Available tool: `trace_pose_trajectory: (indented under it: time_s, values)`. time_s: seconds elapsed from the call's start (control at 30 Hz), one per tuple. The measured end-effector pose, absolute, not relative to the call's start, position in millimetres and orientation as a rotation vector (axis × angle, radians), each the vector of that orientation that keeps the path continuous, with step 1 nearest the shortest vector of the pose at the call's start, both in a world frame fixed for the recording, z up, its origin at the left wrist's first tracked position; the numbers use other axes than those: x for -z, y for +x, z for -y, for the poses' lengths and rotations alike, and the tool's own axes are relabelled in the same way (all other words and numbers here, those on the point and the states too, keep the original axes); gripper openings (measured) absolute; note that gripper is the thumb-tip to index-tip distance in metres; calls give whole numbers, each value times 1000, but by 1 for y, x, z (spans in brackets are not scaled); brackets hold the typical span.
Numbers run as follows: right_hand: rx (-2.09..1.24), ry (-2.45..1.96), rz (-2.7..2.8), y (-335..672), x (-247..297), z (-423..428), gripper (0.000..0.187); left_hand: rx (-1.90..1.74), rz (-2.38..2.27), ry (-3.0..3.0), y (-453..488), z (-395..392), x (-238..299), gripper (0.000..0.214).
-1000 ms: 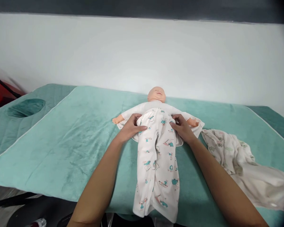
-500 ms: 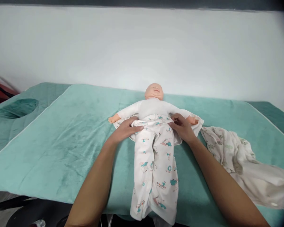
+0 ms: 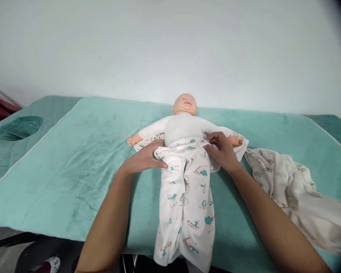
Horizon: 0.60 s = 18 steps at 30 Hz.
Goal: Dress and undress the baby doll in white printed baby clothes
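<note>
A baby doll (image 3: 184, 104) lies on its back on the green-covered bed, arms spread, in a white long-sleeved top (image 3: 182, 127). Printed baby pants (image 3: 187, 182) cover its lower body up to the belly, and their legs hang over the front edge. At the left of the waist, my left hand (image 3: 144, 156) touches the pants, thumb and fingers spread apart. My right hand (image 3: 220, 149) pinches the waistband on the right side. Its fingertips are partly hidden by the cloth. Another printed cloth (image 3: 243, 151) lies partly under the doll's arms and back.
A crumpled cream printed cloth (image 3: 290, 182) lies to the right of the doll, partly behind my right forearm. The green bed cover (image 3: 82, 159) has a round hole (image 3: 19, 128) at far left. A white wall (image 3: 170, 49) stands behind; a black stool (image 3: 51, 250) is below.
My left thumb has slid down off the waistband and parted from the fingers. My right hand keeps its pinch at the right waist. The camera view has tilted slightly.
</note>
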State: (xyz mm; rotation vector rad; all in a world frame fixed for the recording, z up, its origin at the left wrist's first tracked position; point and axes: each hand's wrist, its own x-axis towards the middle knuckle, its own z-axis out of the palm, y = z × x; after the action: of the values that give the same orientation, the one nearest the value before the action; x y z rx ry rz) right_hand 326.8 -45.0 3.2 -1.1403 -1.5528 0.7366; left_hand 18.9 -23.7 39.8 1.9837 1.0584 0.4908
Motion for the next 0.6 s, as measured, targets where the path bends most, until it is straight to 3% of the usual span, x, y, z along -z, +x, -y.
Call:
trace_pose_trajectory:
  time_s: [0.13,0.37,0.6]
  values:
    - [-763,-1145,1570,327,-7,46,21,-431,-1095,1941,21,26,-45,49]
    - [-883,-1114,1562,333,-3,42,47,-396,-1108,1903,22,27,-46,43]
    - [-990,-1125,1604,335,-5,42,41,-432,-1109,1931,23,28,-45,38]
